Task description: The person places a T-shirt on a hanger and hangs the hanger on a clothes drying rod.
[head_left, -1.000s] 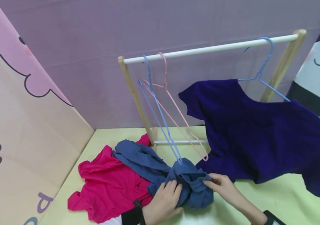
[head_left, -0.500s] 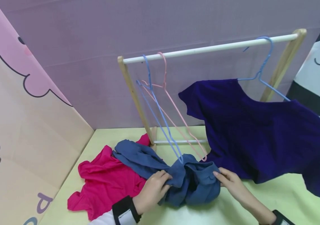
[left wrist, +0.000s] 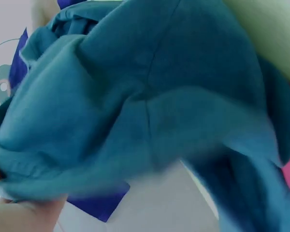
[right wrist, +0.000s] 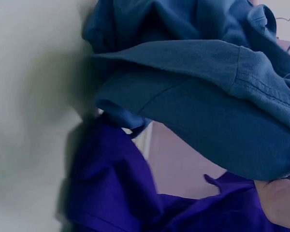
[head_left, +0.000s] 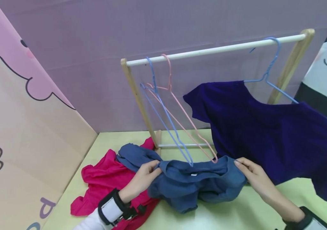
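A crumpled blue-grey shirt is stretched sideways between both hands, its neckline with a small white label facing up. The left hand pinches the shirt's left edge. At the other edge, the right hand pinches the cloth between thumb and fingers. The lower corners of a blue hanger and a pink hanger reach down to the shirt's upper edge; I cannot tell whether they touch it. In the left wrist view the blue-grey cloth fills most of the picture, partly blurred.
The hangers hang from the white rail of a wooden-ended rack. A dark purple T-shirt hangs on another blue hanger at the right. A crimson garment lies on the pale green table, partly under the blue-grey shirt.
Both hands have moved apart and slightly up, the right hand going right. The bunched blue-grey shirt has spread wider, and its neckline and label now show.
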Demonstrator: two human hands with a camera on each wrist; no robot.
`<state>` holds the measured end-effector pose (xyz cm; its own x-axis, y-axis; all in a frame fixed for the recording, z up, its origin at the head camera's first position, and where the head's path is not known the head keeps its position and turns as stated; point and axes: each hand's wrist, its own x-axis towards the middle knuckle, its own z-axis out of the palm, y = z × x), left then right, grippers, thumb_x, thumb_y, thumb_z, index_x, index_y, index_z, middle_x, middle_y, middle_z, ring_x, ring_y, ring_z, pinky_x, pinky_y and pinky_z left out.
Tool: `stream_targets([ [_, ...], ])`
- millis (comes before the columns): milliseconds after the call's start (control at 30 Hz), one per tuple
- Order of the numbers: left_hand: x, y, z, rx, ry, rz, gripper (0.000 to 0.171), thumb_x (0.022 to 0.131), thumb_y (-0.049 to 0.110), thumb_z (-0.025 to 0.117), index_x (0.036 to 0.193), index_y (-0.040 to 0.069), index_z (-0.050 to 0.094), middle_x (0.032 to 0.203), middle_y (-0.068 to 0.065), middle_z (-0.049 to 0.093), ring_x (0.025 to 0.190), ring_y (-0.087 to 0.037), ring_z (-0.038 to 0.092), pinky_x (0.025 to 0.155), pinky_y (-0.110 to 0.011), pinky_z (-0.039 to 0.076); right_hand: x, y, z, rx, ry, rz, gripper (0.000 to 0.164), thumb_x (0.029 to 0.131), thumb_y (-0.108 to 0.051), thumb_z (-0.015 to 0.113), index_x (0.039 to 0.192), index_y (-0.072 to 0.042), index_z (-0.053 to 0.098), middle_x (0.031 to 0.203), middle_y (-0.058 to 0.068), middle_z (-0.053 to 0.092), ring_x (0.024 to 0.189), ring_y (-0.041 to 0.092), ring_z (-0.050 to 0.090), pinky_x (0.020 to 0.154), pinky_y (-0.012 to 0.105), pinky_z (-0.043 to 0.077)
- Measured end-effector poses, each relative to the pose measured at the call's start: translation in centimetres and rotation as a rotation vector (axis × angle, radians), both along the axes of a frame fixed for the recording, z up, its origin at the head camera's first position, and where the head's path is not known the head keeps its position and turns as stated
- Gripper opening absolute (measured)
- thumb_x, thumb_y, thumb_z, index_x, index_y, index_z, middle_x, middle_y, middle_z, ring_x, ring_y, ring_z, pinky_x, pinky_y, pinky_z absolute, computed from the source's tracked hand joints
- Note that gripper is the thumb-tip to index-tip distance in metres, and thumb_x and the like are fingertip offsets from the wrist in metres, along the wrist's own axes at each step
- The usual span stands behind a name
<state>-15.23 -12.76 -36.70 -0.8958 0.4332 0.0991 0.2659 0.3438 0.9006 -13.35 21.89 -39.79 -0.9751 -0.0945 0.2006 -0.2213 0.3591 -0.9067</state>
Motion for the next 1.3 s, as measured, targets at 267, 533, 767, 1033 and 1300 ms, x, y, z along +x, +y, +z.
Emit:
stream_targets([
  [267, -0.2, 0.0, 0.0, 0.036, -0.128, -0.008, 0.02, 0.092, 0.015, 0.046, 0.079, 0.001, 0.049, 0.059, 0.003, 0.041, 0.063, -0.005, 0.049, 0.064, -0.02, 0.038, 0.0, -0.3, 0.6, 0.145, 0.011, 0.032, 0.02, 0.093, -0.016, 0.046, 0.089, -0.002, 0.059, 0.076, -0.006, 0.054, 0.066, 0.003, 0.046, 0.057, 0.021, 0.038],
  [533, -0.6, -0.2, -1.7, -0.017, -0.251, -0.028, 0.026, 0.091, 0.027, 0.049, 0.091, 0.002, 0.057, 0.076, 0.002, 0.053, 0.075, -0.009, 0.05, 0.072, -0.025, 0.039, -1.3, -0.1, -2.0, 0.236, -0.032, 0.043, 0.019, 0.092, -0.016, 0.048, 0.084, -0.004, 0.061, 0.068, -0.003, 0.05, 0.059, 0.003, 0.042, 0.053, 0.022, 0.036],
  [767, -1.0, -0.4, -2.2, -0.035, -0.264, -0.025, 0.024, 0.088, 0.027, 0.055, 0.09, 0.004, 0.06, 0.078, 0.002, 0.054, 0.077, -0.011, 0.05, 0.072, -0.027, 0.039, -2.0, 0.4, -3.1, 0.327, 0.002, 0.015, 0.016, 0.09, -0.013, 0.051, 0.083, -0.007, 0.063, 0.073, -0.001, 0.056, 0.061, 0.001, 0.043, 0.055, 0.021, 0.038],
  [1033, -1.1, -0.5, -2.4, -0.021, -0.256, -0.015, 0.027, 0.085, 0.035, 0.058, 0.101, 0.014, 0.063, 0.096, 0.001, 0.059, 0.09, -0.013, 0.052, 0.082, -0.03, 0.04, -2.3, 0.1, -3.1, 0.37, 0.0, 0.007, 0.015, 0.089, -0.016, 0.053, 0.079, -0.01, 0.062, 0.07, -0.003, 0.055, 0.058, 0.001, 0.042, 0.054, 0.021, 0.037],
  [1300, -0.6, 0.1, -1.2, 0.052, -0.218, 0.016, 0.023, 0.086, 0.025, 0.058, 0.085, 0.003, 0.064, 0.074, 0.004, 0.057, 0.069, -0.008, 0.052, 0.069, -0.025, 0.042, -2.8, -0.6, -1.7, 0.407, 0.027, 0.069, 0.014, 0.089, -0.015, 0.053, 0.093, -0.005, 0.063, 0.079, 0.0, 0.062, 0.067, 0.003, 0.053, 0.058, 0.022, 0.044],
])
